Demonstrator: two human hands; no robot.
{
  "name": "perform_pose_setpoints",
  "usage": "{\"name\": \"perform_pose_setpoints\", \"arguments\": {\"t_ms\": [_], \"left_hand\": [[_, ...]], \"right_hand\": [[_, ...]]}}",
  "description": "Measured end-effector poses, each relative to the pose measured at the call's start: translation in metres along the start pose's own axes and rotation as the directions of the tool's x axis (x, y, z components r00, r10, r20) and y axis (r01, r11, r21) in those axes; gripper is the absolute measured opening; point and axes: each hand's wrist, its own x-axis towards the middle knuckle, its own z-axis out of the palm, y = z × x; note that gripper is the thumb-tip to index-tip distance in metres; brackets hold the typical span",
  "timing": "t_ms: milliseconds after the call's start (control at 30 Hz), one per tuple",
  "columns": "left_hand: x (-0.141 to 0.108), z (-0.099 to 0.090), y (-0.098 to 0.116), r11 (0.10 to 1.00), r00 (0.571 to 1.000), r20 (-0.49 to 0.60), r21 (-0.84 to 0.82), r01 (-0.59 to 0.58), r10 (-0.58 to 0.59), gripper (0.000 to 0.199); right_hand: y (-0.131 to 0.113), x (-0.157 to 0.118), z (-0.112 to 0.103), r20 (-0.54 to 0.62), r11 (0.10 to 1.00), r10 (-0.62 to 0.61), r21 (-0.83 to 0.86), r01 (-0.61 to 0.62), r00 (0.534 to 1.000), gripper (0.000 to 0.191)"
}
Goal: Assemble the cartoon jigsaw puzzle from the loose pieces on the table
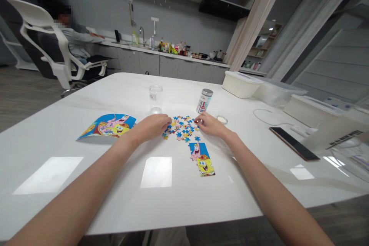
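A spread of loose puzzle pieces, mostly blue, lies on the white table. At its left edge is my left hand, fingers bent and close together; anything between the fingertips is too small to name. My right hand reaches the pile's right edge, its thumb and fingers closed around a small dark reddish piece. Nearer to me lies a joined puzzle section showing a pink and a yellow cartoon figure. A curved picture sheet with similar figures rests left of my left hand.
Behind the pile stand a clear jar and a can with a metal lid. A ring-shaped lid lies beside my right hand. Farther right are a phone, a cable and storage boxes. A person sits back left.
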Motion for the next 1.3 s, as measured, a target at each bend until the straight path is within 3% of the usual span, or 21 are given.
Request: {"name": "perform_pose_setpoints", "arguments": {"t_ms": [167,300,667,867,1300], "left_hand": [[0.001,0.003,0.006,0.996,0.996,0.061,-0.062,-0.065,0.069,0.024],[-0.001,0.002,0.004,0.998,0.997,0.066,-0.06,-0.027,0.031,0.023],[-0.001,0.015,-0.005,0.991,0.997,0.026,-0.116,-0.063,0.067,0.027],[0.0,0.018,-0.007,0.989,0.994,0.025,-0.107,-0.102,0.105,0.025],[0.0,0.012,0.001,0.995,0.995,0.024,-0.016,-0.098,0.099,0.023]], "right_hand": [[-0.022,0.001,0.005,-0.027,0.998,-0.051,-0.04,0.049,0.998,0.026],[-0.032,0.001,0.004,-0.018,0.996,-0.078,-0.048,0.077,0.997,0.026],[-0.027,0.0,0.006,-0.04,0.993,0.008,-0.12,-0.013,0.999,0.027],[-0.027,0.001,0.007,0.0,0.996,-0.007,-0.087,0.007,1.0,0.026],[-0.018,0.003,0.012,-0.111,0.999,0.025,-0.025,-0.028,0.993,0.017]]}}
